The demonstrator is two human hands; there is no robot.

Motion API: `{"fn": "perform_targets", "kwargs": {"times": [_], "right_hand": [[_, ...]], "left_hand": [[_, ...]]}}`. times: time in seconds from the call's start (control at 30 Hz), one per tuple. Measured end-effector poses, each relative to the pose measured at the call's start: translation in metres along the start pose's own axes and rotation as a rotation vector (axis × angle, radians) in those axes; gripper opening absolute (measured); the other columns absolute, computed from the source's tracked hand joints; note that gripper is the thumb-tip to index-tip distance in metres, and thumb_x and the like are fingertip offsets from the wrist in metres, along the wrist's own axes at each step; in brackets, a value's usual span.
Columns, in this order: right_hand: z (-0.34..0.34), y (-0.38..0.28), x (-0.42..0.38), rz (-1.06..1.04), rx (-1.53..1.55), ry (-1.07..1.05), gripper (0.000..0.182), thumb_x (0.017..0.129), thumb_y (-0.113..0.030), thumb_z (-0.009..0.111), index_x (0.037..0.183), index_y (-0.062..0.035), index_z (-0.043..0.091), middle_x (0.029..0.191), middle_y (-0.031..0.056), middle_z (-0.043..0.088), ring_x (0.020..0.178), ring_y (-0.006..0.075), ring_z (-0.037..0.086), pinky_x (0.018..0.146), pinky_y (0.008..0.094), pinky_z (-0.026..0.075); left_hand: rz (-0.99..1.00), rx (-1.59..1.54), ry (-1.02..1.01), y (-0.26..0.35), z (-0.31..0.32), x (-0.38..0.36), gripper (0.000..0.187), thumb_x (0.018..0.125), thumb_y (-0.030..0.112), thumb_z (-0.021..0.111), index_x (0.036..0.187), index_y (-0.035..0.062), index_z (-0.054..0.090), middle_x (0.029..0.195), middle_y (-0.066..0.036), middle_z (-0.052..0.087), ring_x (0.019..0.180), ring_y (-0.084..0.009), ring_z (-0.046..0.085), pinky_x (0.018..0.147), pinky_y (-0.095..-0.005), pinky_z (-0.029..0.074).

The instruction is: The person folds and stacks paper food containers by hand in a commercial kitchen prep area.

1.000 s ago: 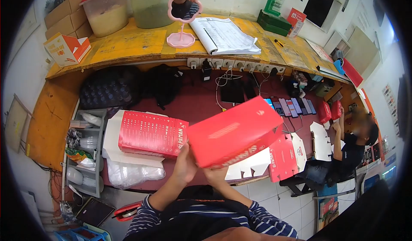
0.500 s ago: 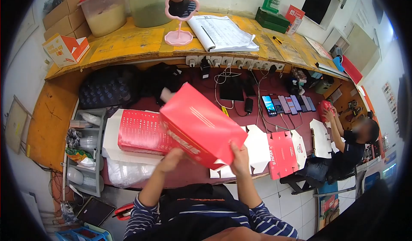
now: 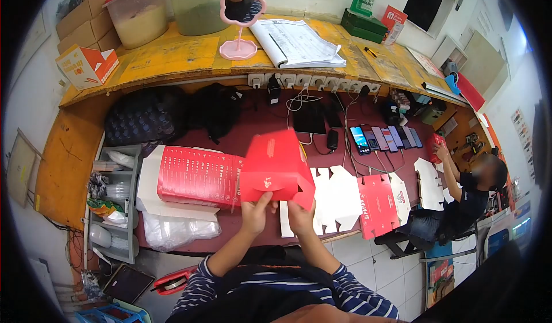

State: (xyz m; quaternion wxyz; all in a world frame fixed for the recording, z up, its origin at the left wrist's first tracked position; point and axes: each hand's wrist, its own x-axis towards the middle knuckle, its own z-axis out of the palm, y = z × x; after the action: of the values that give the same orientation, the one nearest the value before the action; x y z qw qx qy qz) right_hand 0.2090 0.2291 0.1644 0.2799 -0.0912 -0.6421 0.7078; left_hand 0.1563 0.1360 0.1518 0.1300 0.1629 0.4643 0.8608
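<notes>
A red cardboard box (image 3: 275,165), partly folded into shape, is held up over the middle of the table. My left hand (image 3: 256,214) grips its near side, thumb pressed on the panel close to a rounded tab. At the near right corner, my right hand (image 3: 301,217) holds a bent flap. Left of the box lies a stack of flat red cartons (image 3: 192,176) with white edges. Just right of it are white unfolded cartons (image 3: 336,199), and beside them a red printed carton blank (image 3: 378,205). The box's far underside is hidden.
A person (image 3: 466,196) sits at the right, holding another red box (image 3: 436,146). Several phones (image 3: 391,139) with cables lie at the back. Plastic bags (image 3: 178,231) and a grey organiser (image 3: 133,208) are at left. A yellow shelf (image 3: 190,53) overhangs the table.
The box has been turned so its narrower tabbed side faces me. My left hand has moved right, and my right hand slightly left. The seated person's box has shifted slightly.
</notes>
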Motion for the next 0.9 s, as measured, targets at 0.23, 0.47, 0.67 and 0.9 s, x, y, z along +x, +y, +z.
{"fn": "perform_targets", "kwargs": {"times": [0.23,0.47,0.67,0.9], "right_hand": [[-0.04,-0.03,0.031,0.348,0.713,-0.07,0.033,0.078,-0.008,0.053,0.11,-0.0032,0.044,0.097,0.0059,0.054,0.079,0.0118,0.053,0.068,0.0253,0.043],[0.005,0.016,0.011,0.062,0.177,0.414,0.024,0.076,-0.001,0.055,0.099,-0.0036,0.048,0.09,0.0049,0.055,0.08,0.0129,0.052,0.073,0.028,0.041],[0.01,0.008,0.016,0.357,0.826,0.235,0.02,0.076,-0.002,0.057,0.093,-0.0098,0.05,0.085,0.0011,0.054,0.067,0.0091,0.049,0.051,0.0209,0.037],[0.014,0.015,0.016,0.085,0.312,0.338,0.037,0.074,0.0,0.058,0.108,-0.0057,0.046,0.102,0.0049,0.052,0.094,0.0142,0.047,0.084,0.0295,0.037]], "left_hand": [[0.015,0.373,-0.088,0.012,-0.044,0.013,0.014,0.081,0.008,0.051,0.092,-0.001,0.051,0.077,-0.009,0.059,0.067,-0.0146,0.058,0.054,-0.024,0.045],[0.17,0.255,0.097,0.001,0.001,0.008,0.014,0.08,0.002,0.049,0.094,-0.0015,0.049,0.076,-0.007,0.057,0.058,-0.0104,0.054,0.046,-0.0194,0.042],[-0.074,-0.237,0.037,0.002,0.001,0.008,0.026,0.086,0.025,0.042,0.102,0.0048,0.045,0.092,-0.005,0.055,0.08,-0.015,0.054,0.06,-0.0277,0.043],[-0.137,-0.342,0.065,-0.011,-0.025,0.004,0.02,0.084,0.027,0.047,0.083,0.0078,0.051,0.083,-0.001,0.054,0.073,-0.0098,0.048,0.063,-0.0249,0.038]]}}
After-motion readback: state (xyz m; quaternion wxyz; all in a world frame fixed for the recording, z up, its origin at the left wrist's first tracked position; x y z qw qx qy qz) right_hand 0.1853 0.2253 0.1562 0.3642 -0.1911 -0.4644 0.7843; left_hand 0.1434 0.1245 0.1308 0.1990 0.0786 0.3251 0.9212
